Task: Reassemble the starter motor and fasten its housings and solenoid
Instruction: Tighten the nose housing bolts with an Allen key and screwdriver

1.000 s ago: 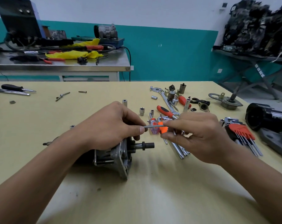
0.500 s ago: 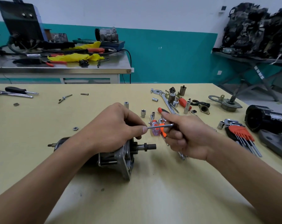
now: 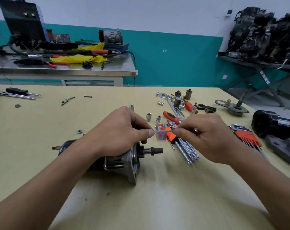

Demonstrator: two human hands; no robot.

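Here, both forearms reach in from the bottom corners and the hands meet over the middle of the yellow desk (image 3: 157, 205). The left hand (image 3: 119, 131) lies knuckles-up on top of the starter motor (image 3: 124, 161), its fingers curled down over the flange end, with thumb and forefinger tips closed on the left end of a thin steel rod (image 3: 164, 130). The right hand (image 3: 205, 136) is raised just beside it, wrist slightly lifted. It pinches the rod's other end between thumb and forefinger, and its remaining fingers are folded loosely under. The rod runs level between the two hands.

The starter motor lies on its side on the desk under the left hand, its shaft (image 3: 155, 150) pointing right. To the right, well apart, a black housing (image 3: 265, 128) carries a white label (image 3: 284, 122) whose print is too small to read. Near it lies a hex key set (image 3: 248, 137) in an orange holder, with no readable marking.
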